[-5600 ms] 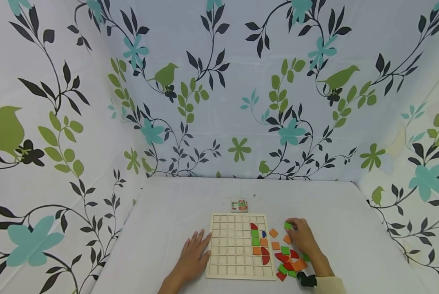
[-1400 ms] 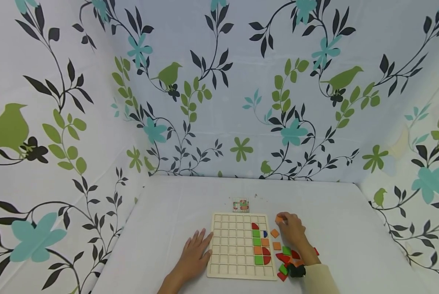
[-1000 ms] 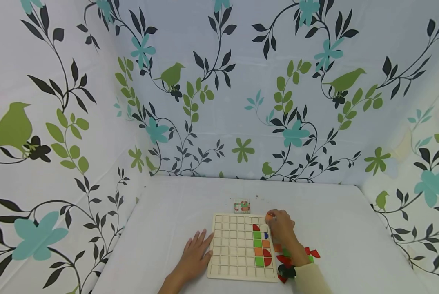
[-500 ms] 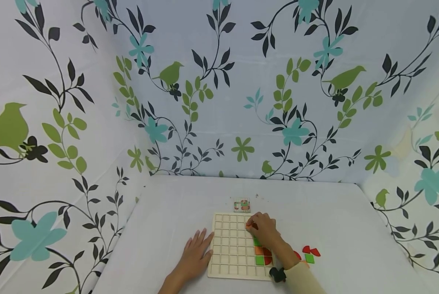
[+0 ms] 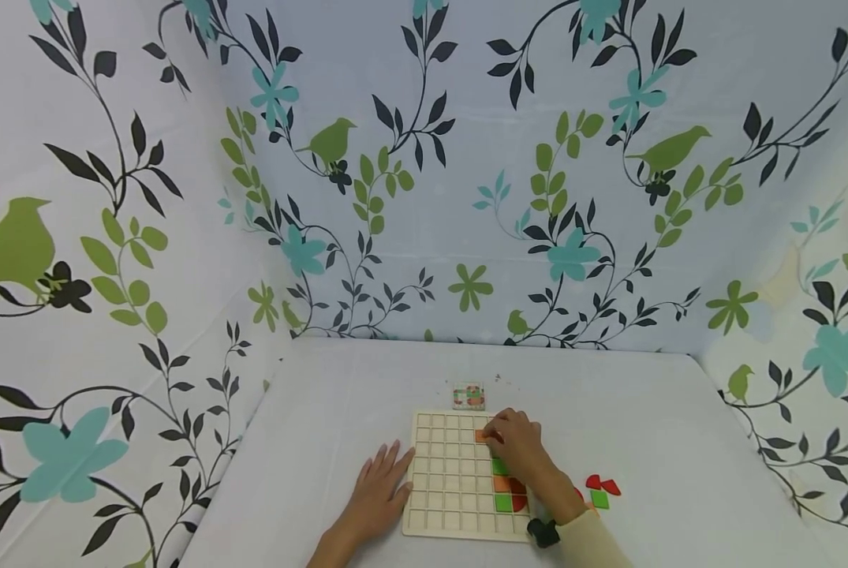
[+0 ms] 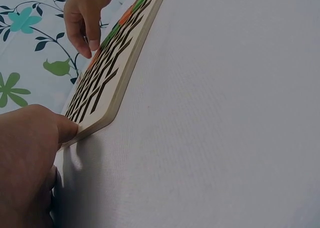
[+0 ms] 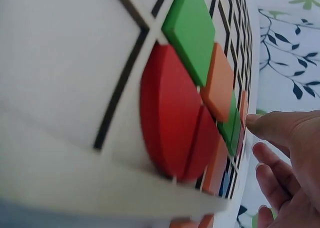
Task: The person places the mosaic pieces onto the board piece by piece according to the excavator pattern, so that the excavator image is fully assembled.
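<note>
A pale wooden grid board point(image 5: 446, 485) lies on the white table. My left hand point(image 5: 375, 497) rests flat beside it, fingertips at its left edge; the left wrist view shows the thumb on the board's corner point(image 6: 97, 120). Over the upper right cells is my right hand point(image 5: 521, 450), fingers pointing down. An orange square tile point(image 5: 480, 435) sits in a cell just left of its fingertips. Further tiles fill cells beneath that hand, partly hidden: a green square point(image 5: 503, 502), and in the right wrist view red quarter-rounds point(image 7: 170, 108) and an orange square point(image 7: 219, 83).
A small pattern card point(image 5: 468, 396) lies beyond the board's far edge. Right of the board are loose pieces, among them a red one point(image 5: 610, 487) and a green square point(image 5: 599, 498); the right forearm covers others. Patterned cloth point(image 5: 424, 237) surrounds the table.
A green square was added left of the lower red quarter-round. The right hand then carried an orange square leftward into an upper cell and has since drawn slightly right. The left hand stayed put.
</note>
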`<state>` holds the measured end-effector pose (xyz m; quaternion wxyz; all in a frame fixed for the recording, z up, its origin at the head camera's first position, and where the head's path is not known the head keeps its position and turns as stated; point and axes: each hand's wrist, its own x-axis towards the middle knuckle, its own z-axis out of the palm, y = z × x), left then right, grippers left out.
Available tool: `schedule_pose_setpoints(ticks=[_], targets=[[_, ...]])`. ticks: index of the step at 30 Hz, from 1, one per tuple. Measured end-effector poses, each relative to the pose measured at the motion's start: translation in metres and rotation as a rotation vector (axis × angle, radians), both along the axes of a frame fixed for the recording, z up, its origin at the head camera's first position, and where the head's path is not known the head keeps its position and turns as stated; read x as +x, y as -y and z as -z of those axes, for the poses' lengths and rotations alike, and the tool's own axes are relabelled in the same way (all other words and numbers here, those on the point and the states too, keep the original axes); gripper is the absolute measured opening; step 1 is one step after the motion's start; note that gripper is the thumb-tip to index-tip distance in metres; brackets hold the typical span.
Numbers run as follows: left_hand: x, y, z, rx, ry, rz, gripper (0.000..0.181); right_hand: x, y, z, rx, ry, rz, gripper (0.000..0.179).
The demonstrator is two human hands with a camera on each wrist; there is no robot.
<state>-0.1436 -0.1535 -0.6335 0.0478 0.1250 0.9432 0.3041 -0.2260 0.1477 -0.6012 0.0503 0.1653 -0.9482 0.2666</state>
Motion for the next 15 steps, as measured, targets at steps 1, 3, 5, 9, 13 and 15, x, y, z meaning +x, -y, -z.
schedule_pose_setpoints(ticks=[1,3,5,9,13,15], targets=[[0.0,0.0,0.0,-0.005,0.002,0.0,0.057,0.0,-0.003,0.0,-0.006,0.016,0.026,0.005],[-0.001,-0.001,-0.001,-0.006,0.001,0.001,0.057,0.0,-0.011,0.0,-0.01,0.053,0.082,0.007],[0.0,-0.001,-0.001,-0.005,0.0,0.0,0.057,0.001,-0.022,-0.001,-0.025,0.091,0.14,0.012],[-0.001,-0.002,-0.001,-0.004,0.008,-0.004,0.057,0.006,-0.049,-0.007,-0.085,0.176,0.219,0.023],[-0.002,-0.002,0.001,-0.009,0.0,-0.003,0.057,0.011,-0.071,-0.006,-0.105,0.24,0.275,0.028],[-0.003,-0.002,0.001,-0.014,-0.003,-0.002,0.057,0.014,-0.077,-0.004,-0.103,0.27,0.281,0.028]])
